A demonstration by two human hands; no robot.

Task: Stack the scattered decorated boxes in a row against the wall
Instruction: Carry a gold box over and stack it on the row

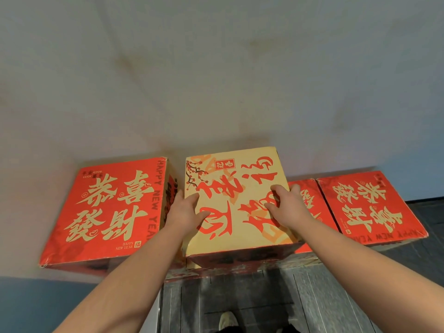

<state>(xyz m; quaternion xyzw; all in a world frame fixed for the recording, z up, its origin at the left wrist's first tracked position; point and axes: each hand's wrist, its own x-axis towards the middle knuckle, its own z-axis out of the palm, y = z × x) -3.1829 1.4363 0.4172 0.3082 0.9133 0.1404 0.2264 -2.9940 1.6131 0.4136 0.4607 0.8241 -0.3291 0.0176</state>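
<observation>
A yellow box with red calligraphy [236, 179] stands in the middle against the pale wall, higher than its neighbours and resting on another box whose red edge [240, 267] shows below. My left hand [186, 209] lies on its left side and top edge, fingers spread. My right hand [286, 204] presses on its top right part, thumb over the right edge. A big red box with gold characters [105, 210] stands to the left. Two lower red boxes sit to the right, one [310, 200] mostly hidden behind my right hand, the other [370, 207] fully seen.
The pale wall [216, 80] rises right behind the row. Dark grey floor [240, 299] lies in front, with my shoe [227, 319] at the bottom edge. A blue surface [36, 304] fills the lower left corner.
</observation>
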